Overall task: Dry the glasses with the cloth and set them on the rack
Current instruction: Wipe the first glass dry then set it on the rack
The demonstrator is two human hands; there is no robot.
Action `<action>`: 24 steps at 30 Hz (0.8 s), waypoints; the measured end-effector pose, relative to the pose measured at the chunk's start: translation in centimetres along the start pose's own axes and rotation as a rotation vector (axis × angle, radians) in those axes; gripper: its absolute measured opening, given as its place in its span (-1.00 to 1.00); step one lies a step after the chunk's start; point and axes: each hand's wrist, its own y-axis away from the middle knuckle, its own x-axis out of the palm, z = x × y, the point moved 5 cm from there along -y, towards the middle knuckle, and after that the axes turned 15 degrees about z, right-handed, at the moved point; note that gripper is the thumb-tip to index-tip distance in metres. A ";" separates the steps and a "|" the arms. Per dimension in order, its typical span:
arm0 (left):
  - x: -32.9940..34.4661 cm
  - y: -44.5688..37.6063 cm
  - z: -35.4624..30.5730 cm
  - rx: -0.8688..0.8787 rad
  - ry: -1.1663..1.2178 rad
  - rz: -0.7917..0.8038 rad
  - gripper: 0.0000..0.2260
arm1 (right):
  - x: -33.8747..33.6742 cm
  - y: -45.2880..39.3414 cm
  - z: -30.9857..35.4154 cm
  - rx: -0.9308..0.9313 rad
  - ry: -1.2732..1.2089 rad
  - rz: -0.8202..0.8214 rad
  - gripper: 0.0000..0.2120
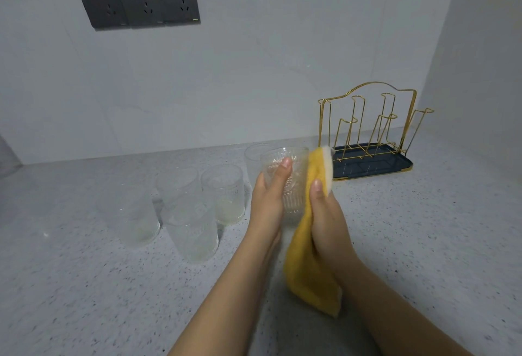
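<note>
My left hand (269, 200) grips a clear ribbed glass (291, 186), held upright above the counter. My right hand (324, 214) presses a yellow cloth (310, 265) against the right side of that glass; the cloth hangs down below both hands. Several more clear glasses stand on the counter to the left, among them one (223, 194) near my left hand, one (192, 231) in front and one (130, 214) farthest left. Another glass (254, 155) stands partly hidden behind the held one. The gold wire rack (367, 121) on its dark blue tray (395, 169) stands at the back right with nothing on its pegs.
The speckled grey counter (113, 285) runs to a white tiled wall. A row of three dark wall sockets (138, 2) sits high on the left. A side wall (480, 73) closes off the corner just right of the rack.
</note>
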 end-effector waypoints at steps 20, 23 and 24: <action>0.0 0.0 -1.3 0.016 -0.141 0.029 -0.57 | 0.3 0.8 1.3 0.011 0.007 0.005 -0.64; 0.7 0.5 -0.9 0.030 -0.159 0.078 -0.36 | -0.1 0.8 1.9 -0.033 0.015 -0.043 -0.57; 0.8 0.3 -0.4 0.041 -0.144 0.103 -0.35 | -0.7 0.5 1.8 -0.016 -0.023 -0.061 -0.53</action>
